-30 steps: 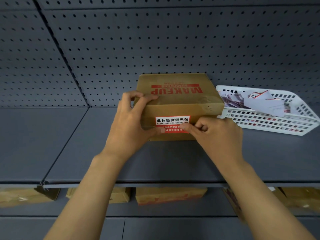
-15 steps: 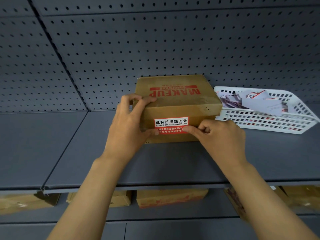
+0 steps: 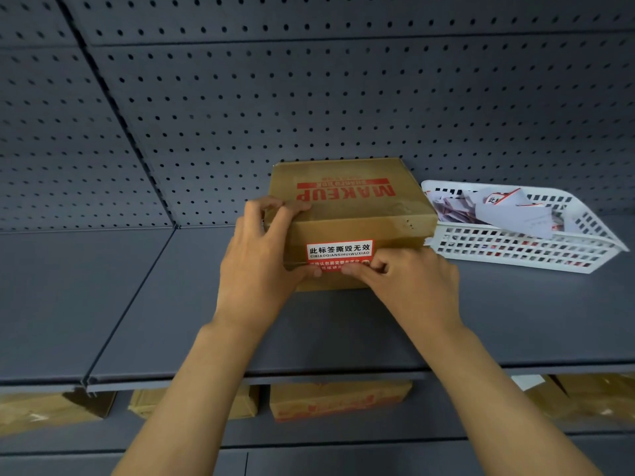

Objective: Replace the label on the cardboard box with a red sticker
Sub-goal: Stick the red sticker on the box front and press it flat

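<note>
Grey shelf [image 3: 103, 304] w/ pegboard back holds everything. Cardboard box [image 3: 347, 214] sits mid-shelf, back against the pegboard, "MAKEUP" printed on top, upside down to the camera. White basket [image 3: 522, 249] of peeled paper scraps just beside it on the right, touching or nearly so. More boxes on the shelf below, not in play.

Left hand [image 3: 261, 262] wraps the box's left front corner, fingers over the top edge, thumb on the front face – gripping the box to steady it. Right hand [image 3: 409, 280] is curled, fingertips pressed on the lower edge of the red sticker [image 3: 339, 250]; holds nothing separate as far as visible, just presses.

Progress, judged: red-and-white sticker already on the front face, top part flat & readable. No other label visible on the box. Prob. near done – left: smooth down the bottom strip, let go.
</note>
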Tool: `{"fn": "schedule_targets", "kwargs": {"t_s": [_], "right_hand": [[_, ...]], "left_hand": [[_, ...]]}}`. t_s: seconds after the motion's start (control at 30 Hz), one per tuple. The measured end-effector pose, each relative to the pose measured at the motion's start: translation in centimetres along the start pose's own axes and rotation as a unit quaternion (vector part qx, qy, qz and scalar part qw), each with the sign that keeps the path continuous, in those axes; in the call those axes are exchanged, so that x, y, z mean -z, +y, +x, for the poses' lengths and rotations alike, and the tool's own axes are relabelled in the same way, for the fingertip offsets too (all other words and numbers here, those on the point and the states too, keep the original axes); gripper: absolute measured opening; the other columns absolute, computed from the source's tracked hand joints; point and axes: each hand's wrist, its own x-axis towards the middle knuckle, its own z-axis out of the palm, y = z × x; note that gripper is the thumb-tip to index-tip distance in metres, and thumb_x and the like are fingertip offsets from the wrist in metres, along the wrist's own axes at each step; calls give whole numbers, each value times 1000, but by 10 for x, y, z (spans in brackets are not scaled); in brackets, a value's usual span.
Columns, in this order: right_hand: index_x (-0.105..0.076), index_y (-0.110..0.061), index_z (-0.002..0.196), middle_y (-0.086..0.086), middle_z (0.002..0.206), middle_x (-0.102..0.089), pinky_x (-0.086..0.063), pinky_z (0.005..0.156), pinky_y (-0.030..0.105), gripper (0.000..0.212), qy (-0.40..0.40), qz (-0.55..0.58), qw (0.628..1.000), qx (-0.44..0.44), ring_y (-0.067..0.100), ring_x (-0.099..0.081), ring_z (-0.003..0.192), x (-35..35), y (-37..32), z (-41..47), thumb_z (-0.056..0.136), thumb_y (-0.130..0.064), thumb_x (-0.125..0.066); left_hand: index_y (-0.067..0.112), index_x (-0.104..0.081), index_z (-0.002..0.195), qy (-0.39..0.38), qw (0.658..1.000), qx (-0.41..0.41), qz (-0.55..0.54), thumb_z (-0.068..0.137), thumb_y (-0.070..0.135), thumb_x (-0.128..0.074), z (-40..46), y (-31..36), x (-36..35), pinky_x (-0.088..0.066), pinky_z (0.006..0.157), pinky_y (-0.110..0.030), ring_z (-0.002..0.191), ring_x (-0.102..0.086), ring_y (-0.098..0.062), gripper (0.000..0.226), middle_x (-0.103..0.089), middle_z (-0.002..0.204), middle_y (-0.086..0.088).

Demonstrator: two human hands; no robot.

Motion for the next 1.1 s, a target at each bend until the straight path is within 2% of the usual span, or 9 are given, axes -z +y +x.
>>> {"fn": "schedule_targets", "kwargs": {"t_s": [0.27, 0.37, 0.47, 0.6, 0.8, 0.93, 1.03, 1.1], "right_hand": [[-68, -22, 54, -2, 43, -58, -38, 51, 26, 55, 1, 1, 1000, -31, 23, -59, 47, 8, 25, -3, 70, -75, -65], [-69, -23, 55, -4, 46, -63, -36, 50, 24, 52, -1, -1, 1000, -9, 20, -62, 48, 5, 17, -6, 70, -72, -69], [-72, -23, 60, -7, 55, -69, -39, 52, 23, 53, -30, 11, 999, 10, 16, -65, 54, -2, 4, -6, 72, -74, -64], [-71, -22, 60, -6, 54, -68, -44, 51, 25, 54, -31, 9, 999, -2, 18, -65, 53, -5, 4, -3, 72, -75, -63], [-70, -23, 59, -2, 53, -66, -40, 53, 26, 54, -26, -20, 999, -29, 22, -66, 56, 3, 23, -4, 71, -76, -64], [-65, -22, 54, -2, 49, -63, -38, 50, 25, 53, -8, -14, 1000, -26, 22, -63, 51, 8, 32, -6, 71, -72, -67], [-65, -23, 51, -6, 44, -59, -31, 45, 21, 53, -1, 8, 1000, -5, 16, -58, 44, 12, 23, -3, 70, -72, -68], [-64, -22, 49, -7, 42, -57, -23, 44, 18, 55, 5, 23, 1000, 8, 13, -54, 41, 12, 12, 1, 69, -73, -69]], "left_hand": [[31, -46, 138, -21, 1000, -11, -18, 57, 30, -95, 1, -4, 1, -60, 80, -44, 123, -46, -22, 94, -35, 138, 1], [29, -45, 138, -23, 1000, -2, -20, 52, 38, -95, 1, 1, 0, -59, 83, -43, 126, -44, -23, 100, -34, 139, -1], [30, -43, 137, -10, 1000, 10, -8, 49, 46, -95, 0, 7, -3, -59, 79, -42, 123, -45, -22, 104, -34, 138, 0], [30, -42, 137, -4, 1000, 8, 8, 53, 43, -94, -1, 5, -4, -61, 79, -45, 124, -46, -23, 100, -35, 138, -1], [33, -40, 135, -16, 1000, -7, 10, 55, 37, -95, 0, 2, 1, -61, 77, -45, 123, -49, -25, 97, -34, 140, 1], [32, -42, 137, -22, 1000, -10, 0, 57, 32, -95, -2, 2, 2, -60, 82, -46, 125, -49, -25, 96, -33, 141, 0], [29, -45, 137, -11, 999, 9, -52, 57, 47, -91, -2, 9, 0, -57, 86, -39, 127, -44, -21, 94, -34, 138, 0], [29, -49, 133, 8, 996, 30, -82, 64, 55, -84, 0, 15, -1, -57, 83, -37, 124, -44, -18, 81, -36, 133, 3]]}}
